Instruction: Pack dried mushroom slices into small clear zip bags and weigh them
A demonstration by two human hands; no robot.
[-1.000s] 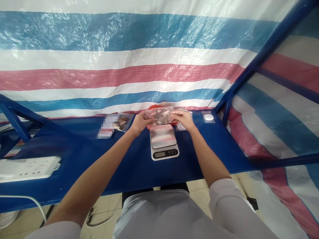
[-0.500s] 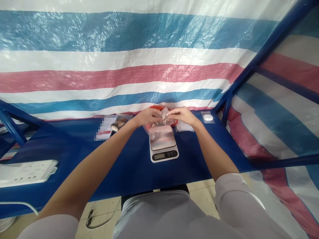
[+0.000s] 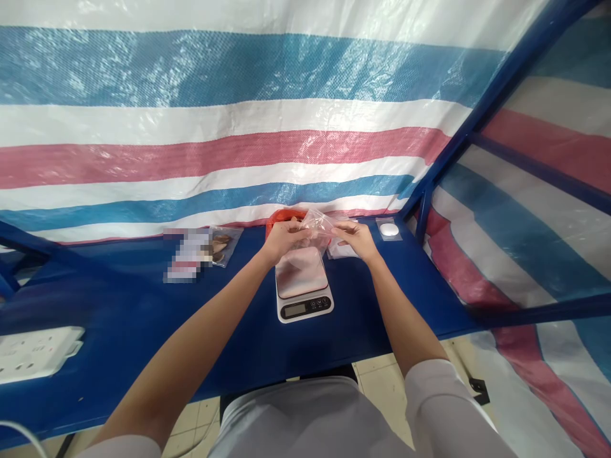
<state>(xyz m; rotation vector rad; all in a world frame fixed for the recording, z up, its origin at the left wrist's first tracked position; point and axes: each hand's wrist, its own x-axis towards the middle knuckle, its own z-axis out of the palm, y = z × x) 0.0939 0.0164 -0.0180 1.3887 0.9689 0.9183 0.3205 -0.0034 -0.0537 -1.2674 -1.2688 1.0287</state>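
A clear plastic zip bag [image 3: 319,222] is stretched between my two hands, above the back edge of the kitchen scale. My left hand [image 3: 285,240] pinches its left side, and my right hand [image 3: 354,238] pinches its right side. Whether anything lies inside the bag I cannot make out. Just under the hands sits the white scale [image 3: 301,280], its display dark. Behind my left hand is a red basket [image 3: 274,219], partly hidden, holding brownish pieces. Some clear bags [image 3: 341,249] lie flat below my right hand.
Toward the left of the blue table [image 3: 229,331] lie a clear bag of brown pieces [image 3: 220,247] and a blurred printed packet [image 3: 188,254]. A power strip [image 3: 41,353] is at the far left. A white round object in a bag [image 3: 389,230] lies at the right. Striped sheeting hangs behind.
The bag has been raised and spread out between my hands, away from the basket's contents. My view has shifted slightly, so the scale and table appear farther left and lower.
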